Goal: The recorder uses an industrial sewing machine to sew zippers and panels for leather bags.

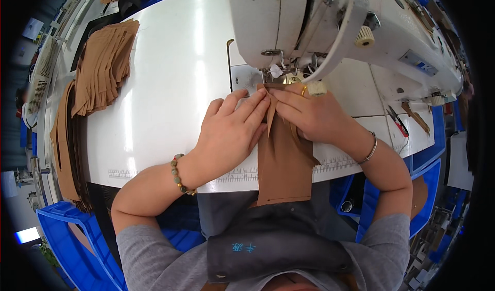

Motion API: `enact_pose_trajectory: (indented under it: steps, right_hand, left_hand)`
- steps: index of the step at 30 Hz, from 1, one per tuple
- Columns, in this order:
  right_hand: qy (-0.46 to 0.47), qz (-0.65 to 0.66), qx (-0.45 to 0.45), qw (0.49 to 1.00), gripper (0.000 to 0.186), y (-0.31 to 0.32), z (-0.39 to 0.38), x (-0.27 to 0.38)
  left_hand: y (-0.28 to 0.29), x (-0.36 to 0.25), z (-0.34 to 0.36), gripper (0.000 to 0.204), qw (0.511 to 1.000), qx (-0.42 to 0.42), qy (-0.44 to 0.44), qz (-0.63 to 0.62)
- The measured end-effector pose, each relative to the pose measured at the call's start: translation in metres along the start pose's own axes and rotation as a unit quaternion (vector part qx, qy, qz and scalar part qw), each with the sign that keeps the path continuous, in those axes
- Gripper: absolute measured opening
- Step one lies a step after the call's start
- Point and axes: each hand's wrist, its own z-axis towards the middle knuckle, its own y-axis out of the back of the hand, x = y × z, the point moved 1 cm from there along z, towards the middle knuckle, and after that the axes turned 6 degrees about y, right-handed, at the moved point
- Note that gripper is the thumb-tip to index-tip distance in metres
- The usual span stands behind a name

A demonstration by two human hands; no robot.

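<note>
Here at the sewing machine (pixel 258 22), both hands are working close together, just in front of the needle area (pixel 268 75); the brown fabric piece (pixel 289 162) is lying beneath them, its top edge reaching in by the needle and its lower end hanging over the front edge of the white table (pixel 160 84); the left hand (pixel 232 123) is resting with fingers stretched forward, fingertips touching the fabric's upper left part; the right hand (pixel 317 113) is curving in from the other side, fingers touching the cloth, its thumb hiding from view; whether either is pinching the cloth, I cannot tell; a narrow fold is standing up between the hands; a beaded bracelet (pixel 176 176) is circling the left wrist, a silver bangle (pixel 372 149) the right; over on the left, a fanned stack of brown pieces (pixel 105 64) is lying on the table; out right, red-handled snips (pixel 398 123) are lying beside a brown strip (pixel 416 118).
</note>
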Motion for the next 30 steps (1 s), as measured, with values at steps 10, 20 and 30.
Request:
enact_pose_trajectory:
  steps: [10, 20, 30]
  right_hand:
    - [0.018, -0.077, -0.024, 0.997, 0.031, -0.002, 0.004, -0.001]
    - [0.000, -0.065, -0.034, 0.997, 0.033, -0.010, -0.002, -0.009]
    - [-0.017, -0.084, -0.024, 0.996, 0.034, -0.015, -0.003, -0.018]
  left_hand:
    - [0.001, 0.002, 0.003, 0.056, 1.000, -0.004, -0.013, 0.002]
    - [0.000, 0.003, 0.009, 0.056, 1.000, -0.001, 0.013, -0.002]
    - [-0.002, 0.003, 0.012, 0.050, 0.999, -0.022, 0.025, -0.008]
